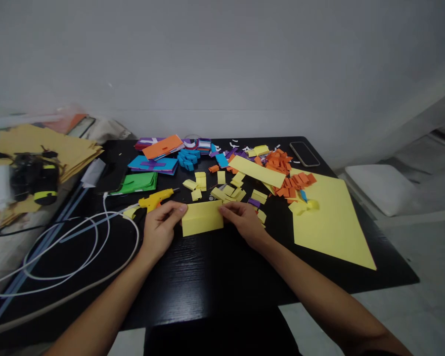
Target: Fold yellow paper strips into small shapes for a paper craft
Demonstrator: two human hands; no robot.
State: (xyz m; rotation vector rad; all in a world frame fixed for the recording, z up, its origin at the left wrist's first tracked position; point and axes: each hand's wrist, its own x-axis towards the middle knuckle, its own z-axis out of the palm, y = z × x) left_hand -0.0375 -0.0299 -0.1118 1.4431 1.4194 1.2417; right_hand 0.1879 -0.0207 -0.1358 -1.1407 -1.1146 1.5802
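Pinched between thumb and fingers at both ends, a yellow paper strip [202,218] spans the gap between your hands: your left hand [165,225] has its upper-left corner, your right hand [243,221] its upper-right. It is in front of you at the centre of the black table [193,277], its broad face towards you.

It looks like light, thin card, stiff enough to stay nearly flat between two grips, yet likely to crease under a hard squeeze. Its matte surface should not be very slippery. The short ends suit a gentle pinch, leaving the middle unpressed.

Taking the strip as the clock's centre, a yellow glue gun [155,199] lies at 10 o'clock, just beyond your left hand. Small yellow paper pieces [228,190] scatter from 12 to 2 o'clock, with an orange heap [280,163] farther out at 2. A large yellow sheet [330,217] lies at 3 o'clock.

Your fingertips behind the strip are hidden, and so is its far face. A faint line runs across the near face; whether it is a fold or a shadow, you cannot tell from this view. Your right hand covers some of the scattered pieces. On the large sheet, a small yellow thing near a blue tip is blurred. At 9 o'clock, the white cable [107,232] runs out of view.
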